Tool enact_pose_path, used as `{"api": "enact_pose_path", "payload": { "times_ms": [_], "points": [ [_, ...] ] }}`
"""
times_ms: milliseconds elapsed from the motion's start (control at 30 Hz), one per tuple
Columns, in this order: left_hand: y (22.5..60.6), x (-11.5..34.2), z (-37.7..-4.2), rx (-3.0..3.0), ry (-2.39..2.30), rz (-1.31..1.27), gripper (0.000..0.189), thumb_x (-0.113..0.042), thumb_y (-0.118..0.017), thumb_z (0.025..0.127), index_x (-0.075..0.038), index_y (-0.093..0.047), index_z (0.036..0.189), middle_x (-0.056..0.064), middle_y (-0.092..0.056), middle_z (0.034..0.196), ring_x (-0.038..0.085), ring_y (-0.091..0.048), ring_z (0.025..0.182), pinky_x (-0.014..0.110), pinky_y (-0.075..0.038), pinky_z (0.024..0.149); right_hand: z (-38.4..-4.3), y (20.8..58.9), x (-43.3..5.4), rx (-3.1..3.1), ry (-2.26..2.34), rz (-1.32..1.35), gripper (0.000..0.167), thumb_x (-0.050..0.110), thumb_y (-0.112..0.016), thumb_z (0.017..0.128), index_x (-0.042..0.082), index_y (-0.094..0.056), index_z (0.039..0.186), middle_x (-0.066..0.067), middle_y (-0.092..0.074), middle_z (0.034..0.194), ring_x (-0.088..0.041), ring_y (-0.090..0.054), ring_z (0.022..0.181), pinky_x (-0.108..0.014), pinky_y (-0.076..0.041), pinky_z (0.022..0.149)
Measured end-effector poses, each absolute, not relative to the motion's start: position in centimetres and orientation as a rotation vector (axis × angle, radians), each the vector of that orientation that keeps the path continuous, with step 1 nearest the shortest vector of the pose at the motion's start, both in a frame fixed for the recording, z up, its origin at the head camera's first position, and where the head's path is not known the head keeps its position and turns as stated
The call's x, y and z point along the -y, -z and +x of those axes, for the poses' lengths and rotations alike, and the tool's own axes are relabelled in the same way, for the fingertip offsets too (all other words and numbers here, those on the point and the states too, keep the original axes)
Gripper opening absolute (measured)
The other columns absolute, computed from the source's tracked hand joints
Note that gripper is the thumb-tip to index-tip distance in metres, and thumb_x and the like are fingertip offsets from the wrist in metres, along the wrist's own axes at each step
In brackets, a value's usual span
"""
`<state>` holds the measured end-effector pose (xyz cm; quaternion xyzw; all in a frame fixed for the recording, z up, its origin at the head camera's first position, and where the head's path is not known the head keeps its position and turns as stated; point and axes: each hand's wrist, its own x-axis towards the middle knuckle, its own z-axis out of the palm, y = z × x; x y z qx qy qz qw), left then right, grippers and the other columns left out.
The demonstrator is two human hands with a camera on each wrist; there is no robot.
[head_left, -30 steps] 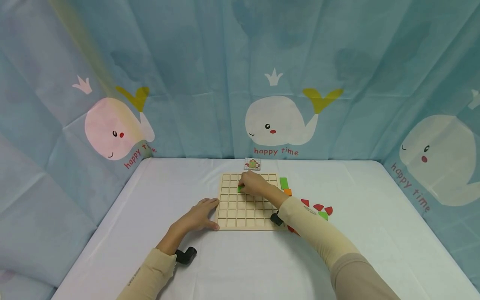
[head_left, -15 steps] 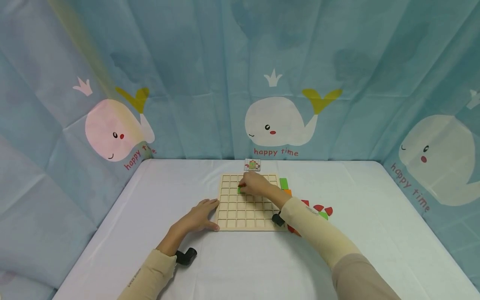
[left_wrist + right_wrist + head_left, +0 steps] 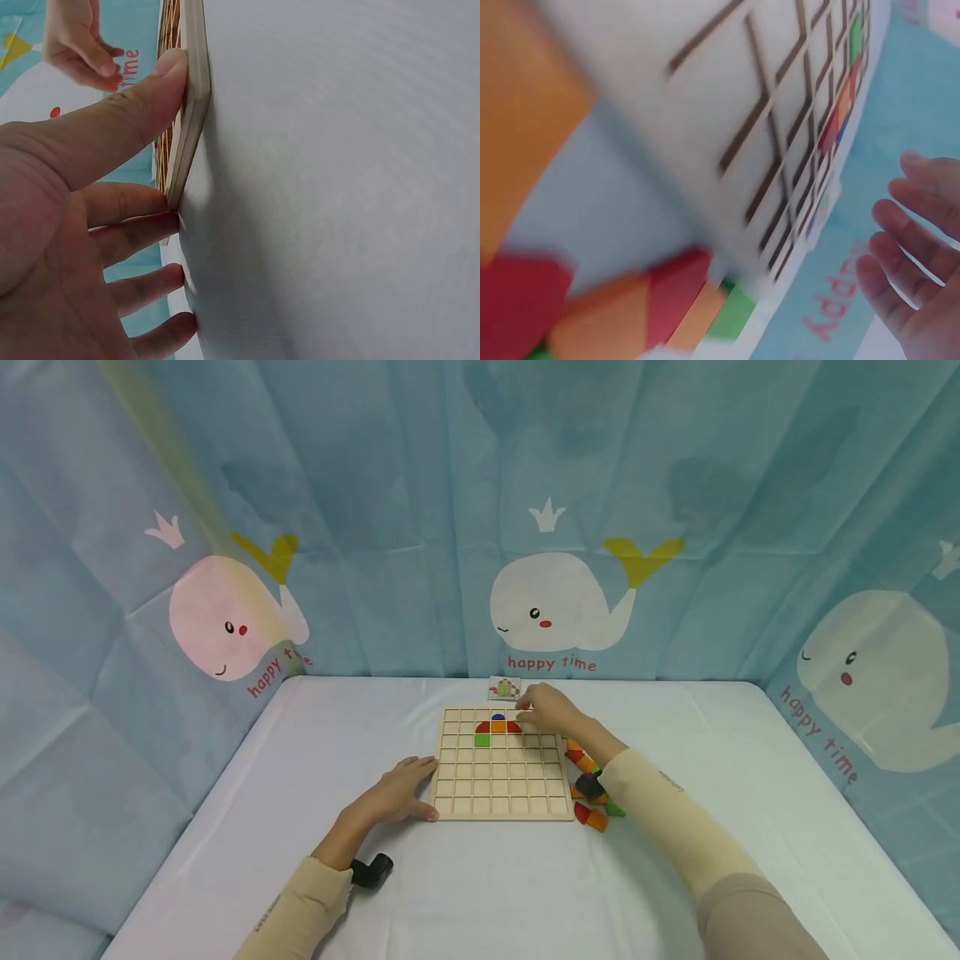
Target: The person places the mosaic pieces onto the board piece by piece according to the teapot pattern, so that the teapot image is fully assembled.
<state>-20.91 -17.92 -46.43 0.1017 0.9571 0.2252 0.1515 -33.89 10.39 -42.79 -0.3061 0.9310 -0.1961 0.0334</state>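
Observation:
A wooden grid board lies flat on the table. In its back rows sit a blue half-round piece, an orange square between two red curved pieces, and a green square. My left hand rests at the board's left side, thumb against the near corner and fingers extended along the edge, as the left wrist view also shows. Above the board's back right part is my right hand; in the right wrist view its fingers are loosely bent around nothing.
Loose red, orange and green pieces lie along the board's right side, partly hidden by the right forearm. A small picture card lies behind the board. A printed whale curtain encloses the table's back and sides.
My right hand has let go of the green square and moved right and slightly back, which uncovers the coloured pieces on the board. My left hand has stayed in place.

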Motion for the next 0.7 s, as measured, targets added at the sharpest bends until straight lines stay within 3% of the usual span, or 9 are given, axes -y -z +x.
{"api": "enact_pose_path", "payload": {
  "times_ms": [367,700],
  "points": [
    [46.3,18.0,-20.8,-2.745,-0.656,0.288,0.092,-0.027,-0.084,0.073,-0.004,-0.038,0.149,0.014,-0.034,0.157,0.041,-0.022,0.148,0.064,-0.023,0.114,-34.9,43.7,-15.3,-2.902,0.622,-0.705,0.023,0.014,-0.064,0.093,0.0,-0.074,0.108,-0.014,-0.069,0.099,-0.028,-0.063,0.093,-0.044,-0.054,0.086],
    [46.2,18.0,-20.8,-2.745,-0.638,0.321,0.092,-0.028,-0.084,0.073,-0.002,-0.038,0.149,0.015,-0.034,0.157,0.041,-0.023,0.147,0.064,-0.024,0.114,-35.8,45.0,-17.3,-2.859,0.515,-0.54,0.022,0.011,-0.06,0.093,0.003,-0.076,0.105,-0.014,-0.074,0.109,-0.028,-0.064,0.103,-0.045,-0.051,0.097]
  ]
}}
